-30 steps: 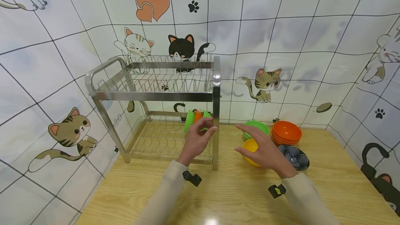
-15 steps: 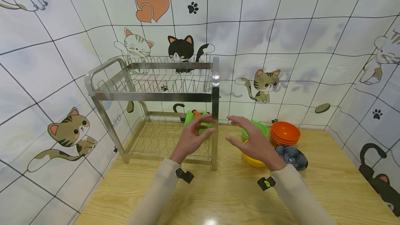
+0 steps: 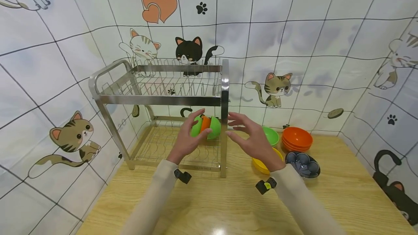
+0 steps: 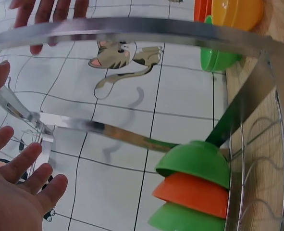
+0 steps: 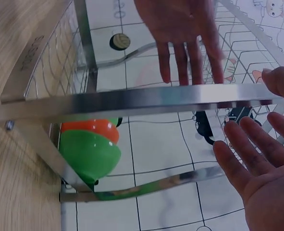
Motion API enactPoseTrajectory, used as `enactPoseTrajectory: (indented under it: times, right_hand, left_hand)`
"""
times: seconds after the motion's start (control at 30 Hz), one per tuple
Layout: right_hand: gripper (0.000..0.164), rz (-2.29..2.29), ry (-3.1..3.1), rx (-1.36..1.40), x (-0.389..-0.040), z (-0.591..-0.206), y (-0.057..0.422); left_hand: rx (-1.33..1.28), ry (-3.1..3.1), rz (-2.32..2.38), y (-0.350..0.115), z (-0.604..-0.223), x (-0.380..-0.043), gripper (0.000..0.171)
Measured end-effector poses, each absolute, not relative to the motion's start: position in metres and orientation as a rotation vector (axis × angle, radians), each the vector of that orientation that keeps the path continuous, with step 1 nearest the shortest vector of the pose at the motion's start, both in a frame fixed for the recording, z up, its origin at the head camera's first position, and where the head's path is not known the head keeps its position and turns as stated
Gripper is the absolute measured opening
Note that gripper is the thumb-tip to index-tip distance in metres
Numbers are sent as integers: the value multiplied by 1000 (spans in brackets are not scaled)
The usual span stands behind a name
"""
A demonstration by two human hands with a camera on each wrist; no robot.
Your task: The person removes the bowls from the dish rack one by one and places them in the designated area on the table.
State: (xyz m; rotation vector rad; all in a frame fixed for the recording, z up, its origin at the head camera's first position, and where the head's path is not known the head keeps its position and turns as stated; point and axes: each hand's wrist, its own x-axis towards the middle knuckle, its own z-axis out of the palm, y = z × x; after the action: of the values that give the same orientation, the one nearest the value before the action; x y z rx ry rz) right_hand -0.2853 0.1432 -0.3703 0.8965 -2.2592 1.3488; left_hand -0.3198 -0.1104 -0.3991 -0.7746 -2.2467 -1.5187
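Observation:
Two green bowls with an orange bowl point(image 3: 205, 123) between them stand on edge at the right end of the metal dish rack's point(image 3: 160, 100) lower tier. In the left wrist view, one green bowl point(image 4: 194, 162) lies against the orange one. My left hand point(image 3: 187, 139) is in front of the lower tier, holding nothing, fingers spread and slightly bent; it overlaps the bowls' left side in the head view. My right hand point(image 3: 253, 139), also holding nothing, is just right of the rack's front right post point(image 3: 224, 126), fingers pointing toward it. The palms roughly face each other across the post.
Right of the rack stand a green bowl point(image 3: 271, 136), yellow bowls point(image 3: 261, 165) partly hidden behind my right hand, and stacked orange bowls point(image 3: 298, 139). A dark dish point(image 3: 303, 164) with rounded grey shapes lies in front of the orange stack. Cat-print tile sheeting backs the wooden table point(image 3: 209, 198).
Both hands have moved left and slightly up. The left hand has cleared more of the bowls in the rack; the right hand has come from over the yellow bowls to the rack's post.

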Motion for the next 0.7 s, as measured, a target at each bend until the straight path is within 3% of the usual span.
enactPoseTrajectory:
  times: [0.7]
  right_hand:
    - [30, 1464, -2201, 698, -287, -362, 120]
  left_hand:
    - [-473, -2411, -1435, -148, -419, -381, 73]
